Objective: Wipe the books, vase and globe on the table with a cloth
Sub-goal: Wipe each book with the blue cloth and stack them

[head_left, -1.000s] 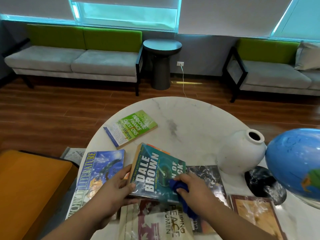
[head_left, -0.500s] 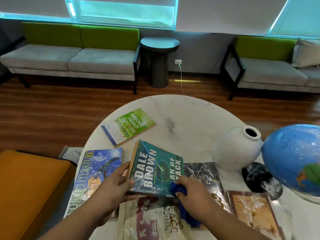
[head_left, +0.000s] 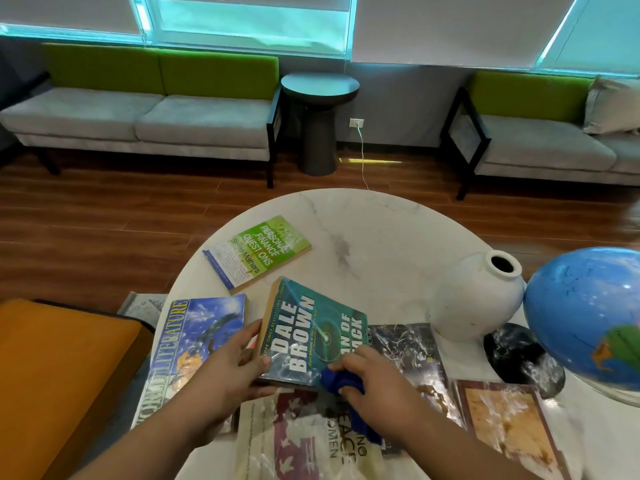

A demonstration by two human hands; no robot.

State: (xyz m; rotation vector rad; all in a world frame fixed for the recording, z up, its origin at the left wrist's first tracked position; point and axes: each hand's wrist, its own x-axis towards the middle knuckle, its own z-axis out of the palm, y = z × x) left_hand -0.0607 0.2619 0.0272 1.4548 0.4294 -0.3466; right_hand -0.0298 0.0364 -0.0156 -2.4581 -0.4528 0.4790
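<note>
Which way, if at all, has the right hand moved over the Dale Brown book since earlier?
Yes. The right hand with the blue cloth slid toward the near edge of the Dale Brown book and slightly left, nearer its BROWN lettering.

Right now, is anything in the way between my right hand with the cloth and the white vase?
Nothing upright blocks it. Between the right hand, gripping the blue cloth, and the white vase, only a dark glossy book lies flat on the table; the hand could pass over it.

Left hand [head_left: 232,368] holds teal book [head_left: 313,332]; right hand [head_left: 372,382] presses blue cloth [head_left: 341,381] onto it.
</note>
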